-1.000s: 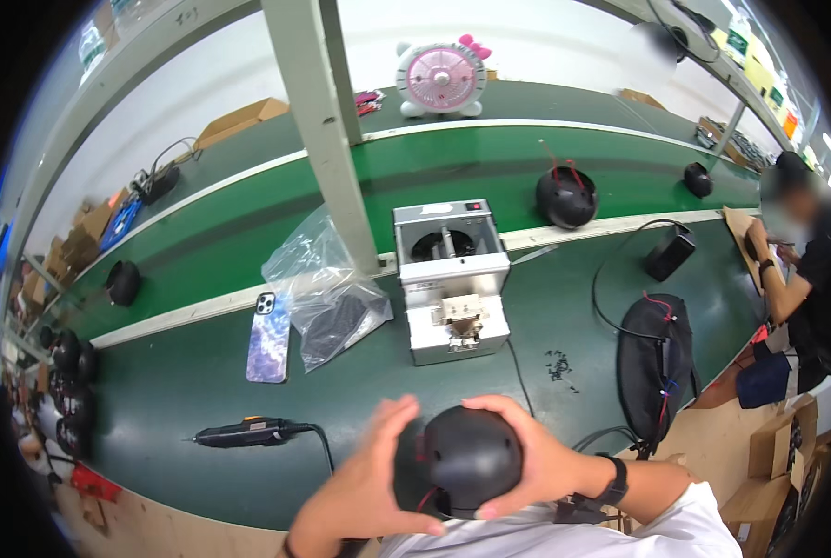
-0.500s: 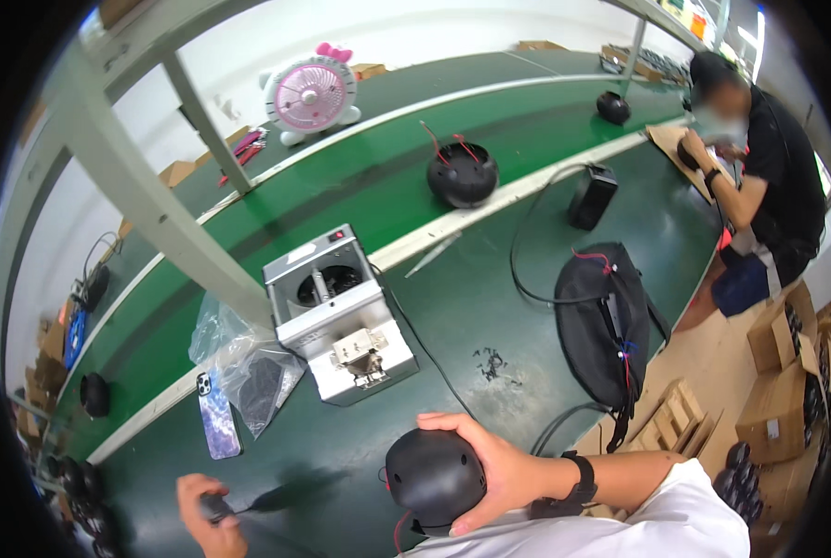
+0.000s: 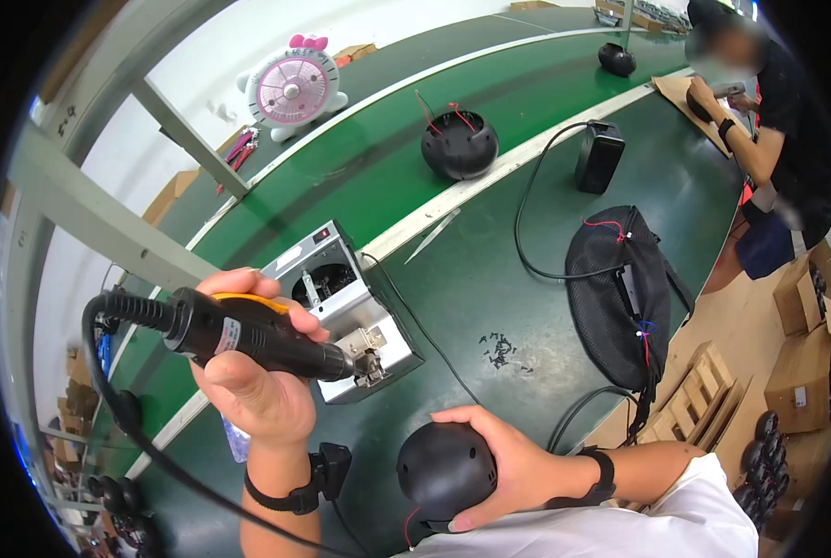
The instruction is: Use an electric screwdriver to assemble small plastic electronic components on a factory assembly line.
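Observation:
My left hand [image 3: 262, 395] is wrapped around a black electric screwdriver [image 3: 248, 333] with an orange lever and a thick cable. The screwdriver's tip is at the metal outlet [image 3: 369, 361] on the front of a silver screw feeder [image 3: 348, 314]; whether it touches a screw cannot be seen. Low in the middle, my right hand [image 3: 518, 465] grips a round black plastic housing [image 3: 441, 470] from its right side. A red wire [image 3: 410, 525] hangs out below that housing. Small dark screws [image 3: 499, 351] lie scattered on the green bench beyond my right hand.
Another black housing [image 3: 459, 147] with red wires sits on the green conveyor. A black mesh bag [image 3: 620, 302] and black box [image 3: 600, 158] lie to the right, with cables. A pink-white fan [image 3: 292, 91] stands behind. A co-worker [image 3: 797, 121] works at far right.
My left hand has risen from the lower left and swung the screwdriver to the feeder's outlet. My right hand still holds the housing, shifted slightly right in view.

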